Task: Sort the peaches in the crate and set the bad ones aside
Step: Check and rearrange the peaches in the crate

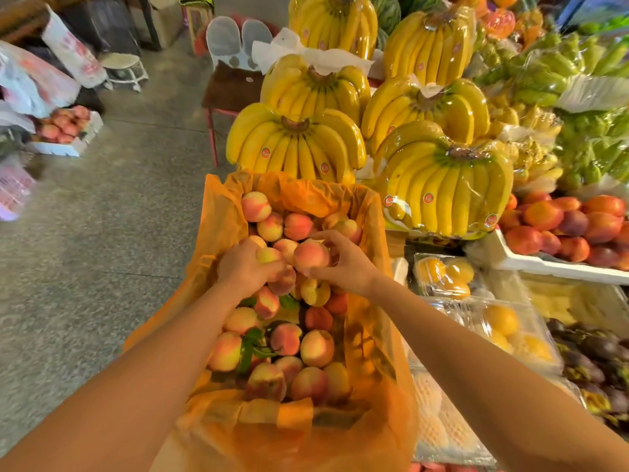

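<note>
Head view, crate: I am looking down into the crate (376, 212), which is lined with an orange plastic bag (221, 219) and sitting beside the fruit stand.
Head view, peaches: the peaches (286, 338) are lying piled inside the liner from the near end to the far end, with a few green leaves (246, 352) showing among them.
Head view, left hand: my left hand (240, 264) is reaching into the middle of the pile, fingers curling down over a yellowish peach (267, 255) and closing on it.
Head view, right hand: my right hand (343, 260) is gripping a pink peach (310, 255) just above the pile, thumb below and fingers wrapping its far side.
Head view, the two held fruits: they are sitting just beside each other, nearly touching.
Head view, surroundings: wrapped bunches of bananas (296, 144) are stacking up behind the crate; a white tray of nectarines (561, 229) is sitting to the right; a box of peaches (64, 126) is resting on the floor far left.
</note>
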`<state>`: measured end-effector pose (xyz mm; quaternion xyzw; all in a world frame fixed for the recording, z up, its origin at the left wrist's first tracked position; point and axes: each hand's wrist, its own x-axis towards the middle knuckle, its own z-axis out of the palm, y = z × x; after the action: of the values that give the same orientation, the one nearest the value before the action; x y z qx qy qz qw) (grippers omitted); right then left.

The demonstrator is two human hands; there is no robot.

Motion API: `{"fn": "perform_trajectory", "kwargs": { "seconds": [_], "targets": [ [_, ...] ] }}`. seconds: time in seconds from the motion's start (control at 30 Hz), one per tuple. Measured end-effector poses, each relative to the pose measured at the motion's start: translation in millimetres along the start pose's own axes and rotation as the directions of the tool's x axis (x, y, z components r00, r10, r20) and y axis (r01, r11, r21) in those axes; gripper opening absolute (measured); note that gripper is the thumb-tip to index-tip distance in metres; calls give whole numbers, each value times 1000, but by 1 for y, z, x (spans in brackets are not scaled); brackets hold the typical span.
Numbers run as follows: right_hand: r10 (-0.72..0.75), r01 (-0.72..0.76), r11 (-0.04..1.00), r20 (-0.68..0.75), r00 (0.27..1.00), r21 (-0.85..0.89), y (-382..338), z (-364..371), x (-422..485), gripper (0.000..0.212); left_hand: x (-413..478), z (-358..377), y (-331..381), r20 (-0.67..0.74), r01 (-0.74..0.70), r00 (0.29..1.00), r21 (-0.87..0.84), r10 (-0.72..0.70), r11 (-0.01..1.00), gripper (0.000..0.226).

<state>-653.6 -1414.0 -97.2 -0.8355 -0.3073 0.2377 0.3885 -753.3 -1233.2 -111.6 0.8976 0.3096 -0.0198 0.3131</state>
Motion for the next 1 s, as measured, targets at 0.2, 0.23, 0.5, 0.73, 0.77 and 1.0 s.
{"fn": "perform_trajectory", "kwargs": {
  "seconds": [0.2, 0.23, 0.5, 0.73, 0.77, 1.0],
  "targets": [
    [146, -148, 989, 183, 972, 0, -24, -12, -27, 48, -29, -26, -7, 518, 472, 846, -621, -124, 626, 72],
    [169, -184, 982, 220, 961, 47, -27, -12, -32, 48, -36, -29, -9, 560, 527, 819, -646, -126, 552, 73],
    [153, -222, 934, 249, 956, 280, -37, -15, -61, 62, -78, -46, -3, 617, 590, 786, -732, -37, 341, 65],
    [-63, 35, 984, 155, 986, 174, -40, -14, -69, 58, -100, -48, 0, 237, 94, 971, -459, 20, 884, 64],
    [-79, 52, 985, 158, 984, 167, -39, -13, -68, 58, -101, -48, -2, 213, 27, 975, -391, 61, 920, 66],
    [-68, 87, 995, 326, 943, -42, -32, -8, -61, 69, -111, -48, -10, 205, -165, 964, -41, 170, 985, 74]
  ]
}}
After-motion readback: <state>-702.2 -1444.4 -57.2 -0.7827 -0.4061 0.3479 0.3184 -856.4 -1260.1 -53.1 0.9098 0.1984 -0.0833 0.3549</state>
